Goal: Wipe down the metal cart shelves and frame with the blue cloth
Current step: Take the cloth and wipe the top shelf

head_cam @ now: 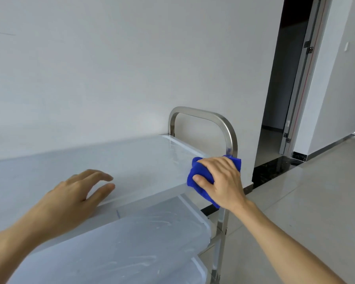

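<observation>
Step in hand: wiping the near right corner of the cart's pale top shelf, beside the brushed steel tubular handle frame. The right hand grips the bunched blue cloth, pressing it on the shelf edge. The left hand rests on the shelf, fingers relaxed, holding nothing. The streaked lower shelf appears to need wiping next, which calls for a lower reach.

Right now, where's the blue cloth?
Head view, right of centre: the blue cloth is bunched in the right hand, pressed against the near right corner of the cart's top shelf, just below the handle loop.
</observation>
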The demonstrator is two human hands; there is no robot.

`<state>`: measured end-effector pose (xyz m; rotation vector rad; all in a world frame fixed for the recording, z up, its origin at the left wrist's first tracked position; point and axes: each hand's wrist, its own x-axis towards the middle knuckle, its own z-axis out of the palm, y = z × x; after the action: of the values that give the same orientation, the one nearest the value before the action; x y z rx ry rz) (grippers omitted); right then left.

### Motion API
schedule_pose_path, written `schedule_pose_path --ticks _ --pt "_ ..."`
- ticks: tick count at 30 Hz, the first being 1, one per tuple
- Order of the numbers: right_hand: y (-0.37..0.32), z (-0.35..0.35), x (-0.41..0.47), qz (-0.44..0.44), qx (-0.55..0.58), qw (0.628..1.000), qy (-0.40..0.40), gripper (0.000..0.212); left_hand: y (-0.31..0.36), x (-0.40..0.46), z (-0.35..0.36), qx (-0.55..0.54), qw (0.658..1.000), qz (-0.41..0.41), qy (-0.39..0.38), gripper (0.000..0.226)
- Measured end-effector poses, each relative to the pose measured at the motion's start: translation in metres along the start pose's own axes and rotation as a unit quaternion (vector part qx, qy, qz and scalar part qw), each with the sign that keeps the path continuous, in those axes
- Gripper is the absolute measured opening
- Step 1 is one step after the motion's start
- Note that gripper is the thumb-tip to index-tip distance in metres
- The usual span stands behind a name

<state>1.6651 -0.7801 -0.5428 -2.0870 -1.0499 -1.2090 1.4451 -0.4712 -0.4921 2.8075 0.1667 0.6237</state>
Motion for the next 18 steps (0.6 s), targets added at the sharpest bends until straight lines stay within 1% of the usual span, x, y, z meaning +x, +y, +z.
schedule_pose_path --ticks 2,4,7,9,11,13,15,18 --pt "-0.011 0.005 0.003 0.014 -0.01 0.999 0.027 0.05 0.023 0.017 0.015 0.017 0.999 0.025 -0.015 0.053" --pt "-0.028 0.012 0.006 0.004 -0.004 0.999 0.045 0.053 0.044 0.035 0.03 0.046 0.998 0.038 -0.018 0.053" --pt "-0.058 0.031 0.006 -0.076 0.025 0.995 0.062 0.062 0.059 0.056 0.048 0.055 0.998 0.011 -0.01 0.039" --pt "-0.067 0.041 0.005 -0.127 0.039 0.988 0.078 0.068 0.056 0.059 0.056 0.038 0.999 -0.009 -0.019 0.039" --pt "-0.062 0.045 0.008 -0.165 0.053 0.98 0.098 0.07 0.049 0.059 0.059 0.026 0.999 -0.013 -0.023 0.05" --pt "-0.048 0.044 0.01 -0.206 0.06 0.972 0.095 0.069 0.043 0.057 0.06 0.033 0.999 0.002 -0.032 0.058" --pt "-0.028 0.039 0.009 -0.233 0.056 0.967 0.088 0.068 0.04 0.056 0.062 0.043 0.998 0.012 -0.038 0.06" --pt "0.004 0.025 0.01 -0.231 0.019 0.969 0.089 0.066 0.04 0.055 0.06 0.046 0.998 0.022 -0.032 0.06"
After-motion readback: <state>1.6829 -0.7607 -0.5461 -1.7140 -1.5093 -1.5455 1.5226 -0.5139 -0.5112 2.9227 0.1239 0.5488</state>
